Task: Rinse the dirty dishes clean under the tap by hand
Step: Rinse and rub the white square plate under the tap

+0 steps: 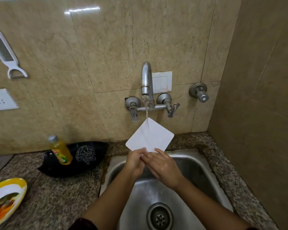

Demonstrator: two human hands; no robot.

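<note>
Pinching the lower corner of the white plate [150, 136], the left hand [134, 161] holds it under the stream [146, 110] from the tap [146, 78] while straight fingers [150, 158] of the right hand [164, 169] touch its edge.

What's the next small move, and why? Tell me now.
Probably tilt the white plate sideways so the stream sweeps its side corners: water strikes only the top corner and runs down the middle. The left hand grips the bottom corner, the right hand rests there.
</note>
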